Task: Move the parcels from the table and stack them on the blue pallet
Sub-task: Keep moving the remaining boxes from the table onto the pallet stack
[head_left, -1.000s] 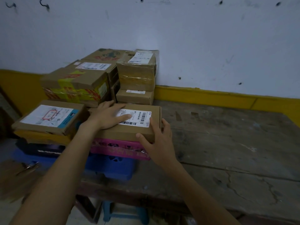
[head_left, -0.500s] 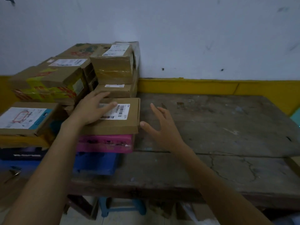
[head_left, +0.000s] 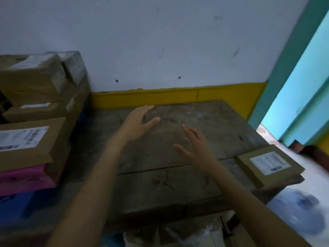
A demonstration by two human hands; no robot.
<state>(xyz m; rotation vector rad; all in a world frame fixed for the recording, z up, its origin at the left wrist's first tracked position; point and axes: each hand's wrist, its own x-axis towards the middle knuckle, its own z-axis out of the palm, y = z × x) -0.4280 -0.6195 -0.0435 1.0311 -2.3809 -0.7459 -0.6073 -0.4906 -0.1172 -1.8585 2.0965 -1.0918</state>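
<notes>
Both hands hover over the worn wooden table point(head_left: 204, 122), fingers spread and holding nothing. My left hand point(head_left: 138, 123) is mid-table; my right hand point(head_left: 194, 147) is a little nearer and to its right. A flat cardboard parcel with a white label point(head_left: 268, 165) lies at the table's right front corner, right of my right hand. At the left, stacked parcels rest on the blue pallet point(head_left: 16, 202): a labelled brown box point(head_left: 32, 145) on a pink parcel point(head_left: 26, 177), with more brown boxes point(head_left: 35, 81) behind.
A white wall with a yellow band point(head_left: 178, 97) runs behind the table. A turquoise door frame point(head_left: 302, 86) stands at the right. A blurred bluish round object point(head_left: 300, 214) sits below the table's right corner. Clutter lies under the front edge.
My left hand has come off the labelled box on the stack. Both hands have swung right over the table, and the view has turned right, bringing the corner parcel into sight.
</notes>
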